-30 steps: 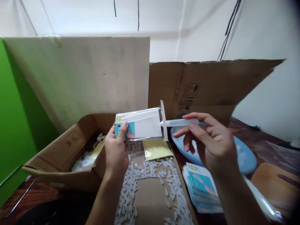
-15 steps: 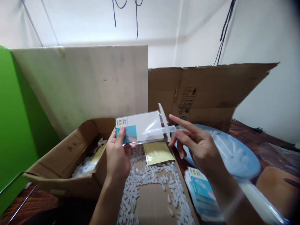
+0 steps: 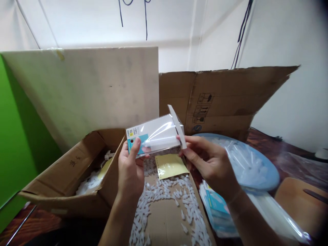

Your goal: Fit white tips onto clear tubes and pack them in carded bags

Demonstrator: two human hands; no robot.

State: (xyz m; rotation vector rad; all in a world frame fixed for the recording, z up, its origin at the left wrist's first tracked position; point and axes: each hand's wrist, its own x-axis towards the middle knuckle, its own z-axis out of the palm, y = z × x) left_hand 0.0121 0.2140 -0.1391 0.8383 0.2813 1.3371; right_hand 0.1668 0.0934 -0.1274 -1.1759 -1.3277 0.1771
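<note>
My left hand (image 3: 131,169) grips the lower left end of a clear plastic packaging bag (image 3: 157,126), thumb on top. Inside the bag lie a card with a white and blue printed face and a translucent white plastic tube (image 3: 164,143). At the bag's right end a whitish flap (image 3: 176,124) stands up from the opening. My right hand (image 3: 214,164) has its fingers closed at that flap, a fingertip inside the mouth by the tube's end. Below the bag, a yellow paper slip (image 3: 171,165) rests among many small white nozzle tips (image 3: 143,208) in a shallow cardboard tray (image 3: 165,222).
An open cardboard box (image 3: 64,171) with white pieces stands at left. Right of the tray is a stack of blue-printed packets (image 3: 217,208). Behind it sits a blue basin (image 3: 271,177) of clear plastic parts. An orange-brown stool (image 3: 294,191) and upright cardboard (image 3: 225,92) are nearby.
The tube has slid left, deeper into the bag. My right hand has moved from pointing beside the flap to closing its fingers at the opening. The view has shifted slightly.
</note>
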